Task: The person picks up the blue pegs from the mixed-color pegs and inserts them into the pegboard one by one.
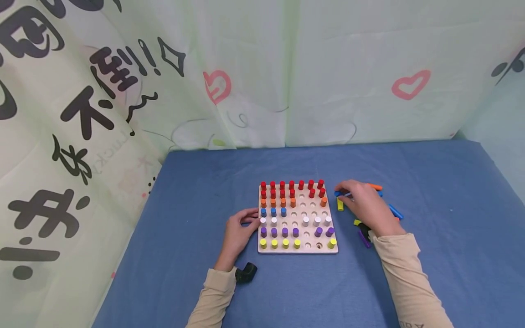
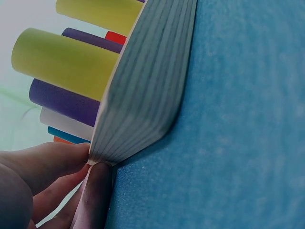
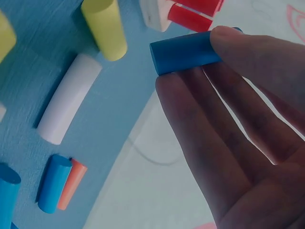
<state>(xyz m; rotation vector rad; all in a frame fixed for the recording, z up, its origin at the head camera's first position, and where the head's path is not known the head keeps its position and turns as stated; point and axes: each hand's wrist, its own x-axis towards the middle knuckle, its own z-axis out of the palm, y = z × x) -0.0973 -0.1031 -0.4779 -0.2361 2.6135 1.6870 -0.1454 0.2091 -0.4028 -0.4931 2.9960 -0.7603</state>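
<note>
With the square, pale wooden pegboard (image 1: 298,218) held at its left edge by the left hand's (image 1: 239,230) thumb and fingertips, the blue cylindrical peg (image 3: 183,51), pinched by the right hand (image 1: 366,204) beyond the board's right edge, is best turned upright gently.

Beige sleeves (image 1: 404,273) — dark lettering (image 1: 411,325) on the right — black wrist cameras (image 1: 247,273).

A pegboard (image 1: 297,251) sits on the table (image 1: 184,205), with pegs (image 1: 283,203) in its holes. The left hand (image 1: 239,230) touches its left edge. To its right, beneath and around the right hand (image 1: 367,205), lie loose pegs (image 1: 340,206). A curtain (image 1: 320,91) hangs behind the table's far edge.
</note>
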